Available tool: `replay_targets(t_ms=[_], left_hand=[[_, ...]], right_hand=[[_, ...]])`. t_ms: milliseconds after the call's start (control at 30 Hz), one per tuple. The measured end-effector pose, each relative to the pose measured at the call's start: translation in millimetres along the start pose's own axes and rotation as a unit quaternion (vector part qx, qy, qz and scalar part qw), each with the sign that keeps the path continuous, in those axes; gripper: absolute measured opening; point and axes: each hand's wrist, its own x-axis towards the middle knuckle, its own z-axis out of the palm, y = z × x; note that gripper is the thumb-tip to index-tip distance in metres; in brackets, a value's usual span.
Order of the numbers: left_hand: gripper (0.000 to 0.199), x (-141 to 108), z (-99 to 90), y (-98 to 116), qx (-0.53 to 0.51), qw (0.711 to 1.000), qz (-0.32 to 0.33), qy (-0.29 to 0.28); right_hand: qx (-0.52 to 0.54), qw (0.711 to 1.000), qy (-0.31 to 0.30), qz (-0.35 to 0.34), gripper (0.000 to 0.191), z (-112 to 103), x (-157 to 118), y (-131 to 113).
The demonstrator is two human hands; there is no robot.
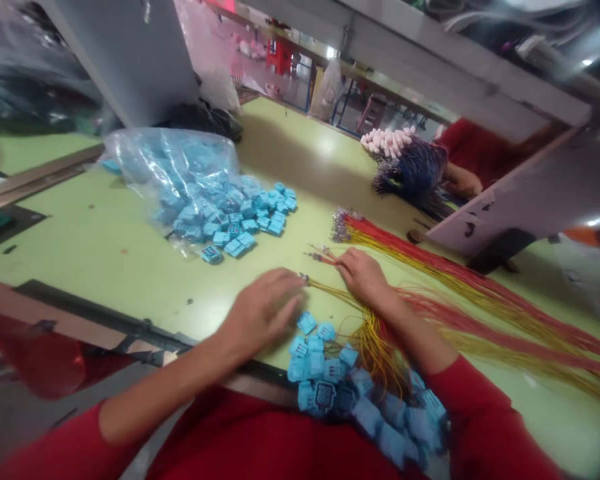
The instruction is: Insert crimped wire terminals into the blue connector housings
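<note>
What I steer by is the line between the two hands: the orange-red wires [325,260] stick out from the right hand [363,273] leftward and a little away from the body, their metal tips aimed over the space beyond the left fingertips. The right hand is the nearer one, since its thumb and fingers pinch these wires a short way behind the tips.

Just below them on my feed, the yellow wires [330,289] slant from their tips beside the left hand [267,303] down and rightward to the right forearm. Here the left hand is nearer. Its fingers are spread a little and loosely curled, palm down, but blur keeps me from telling whether it holds or touches those yellow tips.

Seen from both hands, the blue plugs [316,363] lie closer to the body, bunched at the near edge of the tabletop [130,280], with wires among them. Ahead of the left hand I have a pile of loose blue plugs [240,223] spilling from a clear bag [170,150]. Right of the right hand, a long bundle of red and yellow wires [430,260] stretches away rightward. Farther off, another person's hand [463,181] is beside dark wires [415,167].
</note>
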Motion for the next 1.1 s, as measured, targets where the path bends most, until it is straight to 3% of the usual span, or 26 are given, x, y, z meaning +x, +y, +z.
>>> replay_targets(t_ms=[67,133,233,467,567,633,700,767,900,967,1100], left_hand=[[0.027,5,-16.6,-28,0.149,0.988,-0.037,0.030],[0.031,12,-30.7,-53,0.265,0.961,-0.075,0.025],[0.035,23,-42.4,-77,0.347,0.933,-0.100,-0.002],[0.027,33,-46.3,-87,0.334,0.935,-0.113,-0.032],[0.026,33,-44.8,-88,0.335,0.937,-0.096,-0.029],[0.026,33,-43.5,-87,0.324,0.942,-0.082,-0.019],[0.023,33,-43.4,-84,0.292,0.953,-0.074,0.002],[0.022,34,-45.3,-79,0.242,0.967,-0.081,0.019],[0.034,33,-50.9,-63,0.045,0.983,-0.169,0.062],[0.040,31,-50.2,-56,-0.125,0.958,-0.246,0.074],[0.041,22,-36.8,-44,-0.401,0.850,-0.338,0.059]], right_hand=[[-0.065,0.998,-0.011,-0.002,0.025,-1,0,-3],[-0.107,0.994,-0.019,-0.009,0.027,-2,1,-5],[-0.091,0.996,-0.012,-0.006,0.023,-2,1,-5],[0.107,0.989,0.067,0.081,0.017,-4,-6,1],[0.251,0.957,0.080,0.123,0.013,-4,-8,0],[0.354,0.926,0.045,0.121,0.022,-4,-7,-4],[0.406,0.908,-0.016,0.103,0.026,-3,-6,-11],[0.395,0.913,-0.050,0.089,0.019,0,-2,-20],[0.340,0.936,-0.050,0.072,0.005,7,8,-35],[0.334,0.939,-0.053,0.061,0.007,9,11,-38],[0.343,0.936,-0.034,0.066,0.009,5,6,-40]])
